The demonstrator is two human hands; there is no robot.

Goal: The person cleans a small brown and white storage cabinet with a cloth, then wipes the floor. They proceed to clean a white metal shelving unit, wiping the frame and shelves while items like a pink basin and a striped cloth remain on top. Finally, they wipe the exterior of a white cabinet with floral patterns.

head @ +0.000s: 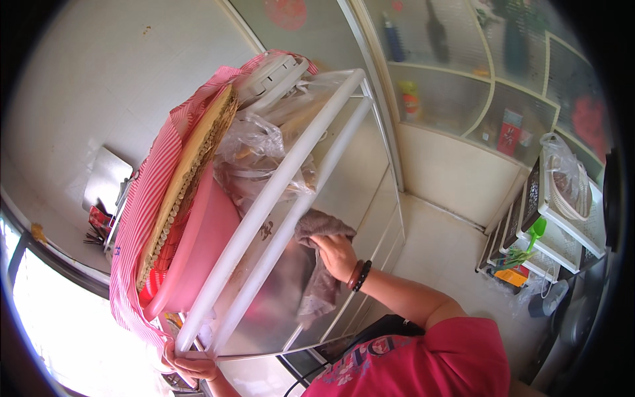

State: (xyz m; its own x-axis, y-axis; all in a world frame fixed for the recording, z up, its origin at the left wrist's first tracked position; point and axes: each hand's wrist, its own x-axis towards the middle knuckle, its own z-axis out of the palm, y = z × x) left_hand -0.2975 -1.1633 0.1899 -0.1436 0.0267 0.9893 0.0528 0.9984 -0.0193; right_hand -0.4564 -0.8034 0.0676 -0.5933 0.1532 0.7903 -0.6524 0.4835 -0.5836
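Note:
A grey-brown cloth (325,223) is under my right hand (336,255), pressed against the translucent front panel (278,293) of a white-framed rack. Two bracelets circle that wrist. At the lower corner of the frame, my left hand (191,364) grips the white rail end and the edge of a pink-striped cloth (149,198). On the rack stand a pink plastic basin (208,243), a round woven tray (186,183) tilted on its side and clear plastic bags (258,149). The striped cloth drapes over the tray's outer side. White rails (283,193) run along the rack's top edge.
Right of me stands a tiered shelf (570,238) with a white basket (570,193) and a green scoop (537,229). Behind the rack is a frosted glass partition (446,94). A bright window (64,322) is at lower left, near a metal cleaver-like blade (106,178) by the wall.

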